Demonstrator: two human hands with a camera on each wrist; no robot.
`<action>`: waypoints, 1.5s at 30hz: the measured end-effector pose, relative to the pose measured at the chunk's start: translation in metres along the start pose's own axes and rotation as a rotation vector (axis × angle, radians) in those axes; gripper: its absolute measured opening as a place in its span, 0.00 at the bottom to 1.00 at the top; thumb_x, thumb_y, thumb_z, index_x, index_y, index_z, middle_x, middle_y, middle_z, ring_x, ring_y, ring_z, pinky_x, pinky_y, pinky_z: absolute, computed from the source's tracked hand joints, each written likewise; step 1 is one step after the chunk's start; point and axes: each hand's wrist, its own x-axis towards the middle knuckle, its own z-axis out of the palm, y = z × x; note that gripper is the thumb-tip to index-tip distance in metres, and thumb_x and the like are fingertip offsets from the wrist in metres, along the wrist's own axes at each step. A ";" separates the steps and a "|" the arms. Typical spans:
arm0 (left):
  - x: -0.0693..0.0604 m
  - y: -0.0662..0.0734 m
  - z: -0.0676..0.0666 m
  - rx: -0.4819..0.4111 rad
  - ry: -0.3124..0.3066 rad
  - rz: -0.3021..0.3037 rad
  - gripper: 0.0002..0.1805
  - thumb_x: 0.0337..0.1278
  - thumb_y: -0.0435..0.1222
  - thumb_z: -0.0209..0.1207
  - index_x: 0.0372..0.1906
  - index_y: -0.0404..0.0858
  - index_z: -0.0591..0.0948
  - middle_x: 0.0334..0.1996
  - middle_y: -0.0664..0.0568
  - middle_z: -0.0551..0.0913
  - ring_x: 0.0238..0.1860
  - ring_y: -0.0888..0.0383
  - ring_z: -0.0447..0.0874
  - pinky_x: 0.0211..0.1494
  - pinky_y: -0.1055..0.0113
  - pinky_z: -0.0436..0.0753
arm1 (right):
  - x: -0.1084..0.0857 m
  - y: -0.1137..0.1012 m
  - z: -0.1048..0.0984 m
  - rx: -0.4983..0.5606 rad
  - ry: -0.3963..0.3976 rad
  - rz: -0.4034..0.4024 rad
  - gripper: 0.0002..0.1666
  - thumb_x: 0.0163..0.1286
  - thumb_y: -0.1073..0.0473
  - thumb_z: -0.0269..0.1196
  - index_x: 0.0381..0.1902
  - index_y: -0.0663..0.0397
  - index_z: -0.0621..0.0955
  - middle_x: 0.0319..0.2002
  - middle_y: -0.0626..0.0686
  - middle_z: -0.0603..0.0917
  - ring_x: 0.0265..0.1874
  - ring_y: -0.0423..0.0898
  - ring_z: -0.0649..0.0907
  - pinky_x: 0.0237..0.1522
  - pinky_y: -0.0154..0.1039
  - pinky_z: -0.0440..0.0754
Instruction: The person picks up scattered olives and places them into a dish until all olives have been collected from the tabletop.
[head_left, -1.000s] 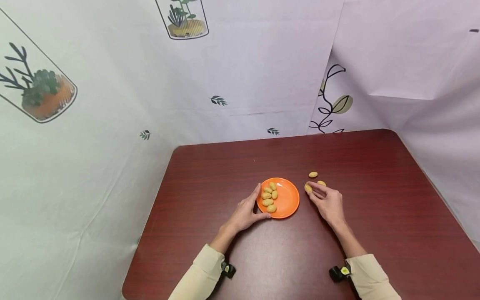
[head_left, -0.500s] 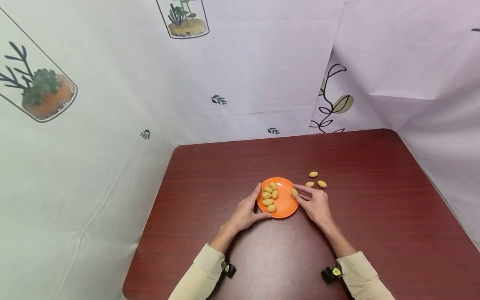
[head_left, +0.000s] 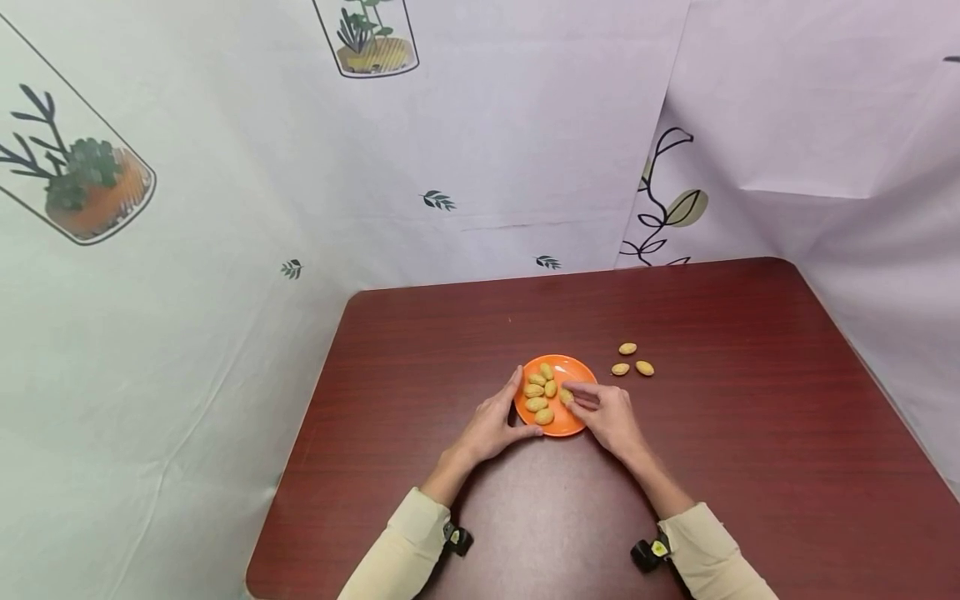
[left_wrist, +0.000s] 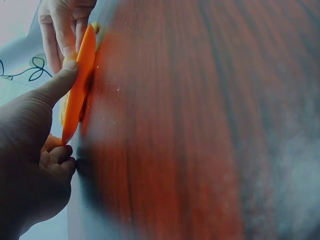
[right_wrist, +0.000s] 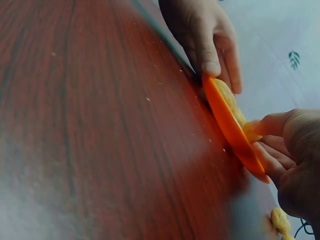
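Note:
An orange plate (head_left: 561, 423) lies on the table, with several yellow, oval, nut-like pieces (head_left: 536, 404) on its left half. My left hand (head_left: 487, 429) holds the plate's left side, thumb on the near rim and fingers around the far side. Over the plate's right half, my right hand (head_left: 611, 419) pinches one more yellow oval piece (head_left: 566, 396) between thumb and fingertips. In the right wrist view that pinched piece (right_wrist: 251, 131) is just above the plate's surface; whether it touches is unclear.
Three more oval pieces (head_left: 620, 369) lie on the dark red wooden table (head_left: 450, 333), right of the plate and beyond my right hand. Printed white cloth (head_left: 480, 125) hangs behind the table and along its sides.
My right hand has moved left from beside the loose pieces to over the plate, carrying the pinched oval piece. The left hand and plate have stayed in place.

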 end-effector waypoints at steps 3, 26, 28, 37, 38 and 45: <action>0.000 0.001 -0.001 0.000 0.001 -0.002 0.62 0.60 0.52 0.76 0.87 0.37 0.51 0.84 0.43 0.56 0.80 0.44 0.63 0.78 0.45 0.67 | 0.000 -0.001 0.003 -0.033 -0.009 -0.018 0.21 0.63 0.74 0.76 0.54 0.64 0.90 0.50 0.62 0.91 0.48 0.58 0.91 0.44 0.42 0.89; 0.000 -0.001 0.000 -0.007 -0.003 -0.004 0.62 0.59 0.52 0.76 0.87 0.38 0.50 0.84 0.44 0.55 0.80 0.43 0.62 0.78 0.44 0.66 | 0.002 -0.002 0.006 -0.069 -0.069 0.006 0.23 0.61 0.75 0.76 0.55 0.70 0.88 0.50 0.65 0.90 0.47 0.57 0.91 0.43 0.40 0.89; 0.000 -0.002 0.000 -0.003 -0.005 -0.003 0.62 0.59 0.52 0.77 0.87 0.38 0.50 0.84 0.44 0.55 0.80 0.44 0.62 0.78 0.44 0.66 | 0.002 -0.002 0.006 -0.067 -0.070 0.003 0.22 0.60 0.75 0.76 0.54 0.70 0.88 0.49 0.64 0.91 0.46 0.56 0.92 0.43 0.39 0.89; 0.000 -0.001 0.000 -0.006 -0.010 -0.002 0.62 0.59 0.52 0.77 0.87 0.38 0.50 0.84 0.45 0.54 0.80 0.44 0.62 0.78 0.45 0.66 | 0.003 -0.003 0.004 -0.053 -0.085 -0.005 0.20 0.59 0.72 0.78 0.50 0.69 0.90 0.47 0.63 0.91 0.44 0.54 0.92 0.42 0.39 0.89; 0.000 -0.001 -0.001 -0.006 -0.010 -0.002 0.62 0.59 0.52 0.77 0.87 0.38 0.50 0.84 0.45 0.55 0.80 0.44 0.62 0.78 0.45 0.66 | 0.003 -0.003 0.004 -0.049 -0.087 -0.003 0.20 0.58 0.72 0.78 0.50 0.69 0.90 0.47 0.63 0.91 0.44 0.54 0.92 0.42 0.39 0.89; 0.000 0.000 -0.001 -0.011 -0.006 0.005 0.62 0.58 0.52 0.77 0.87 0.37 0.51 0.84 0.44 0.55 0.79 0.43 0.63 0.77 0.43 0.67 | 0.004 -0.004 0.003 -0.012 -0.092 0.025 0.23 0.59 0.73 0.78 0.53 0.70 0.88 0.48 0.63 0.91 0.44 0.56 0.92 0.42 0.38 0.89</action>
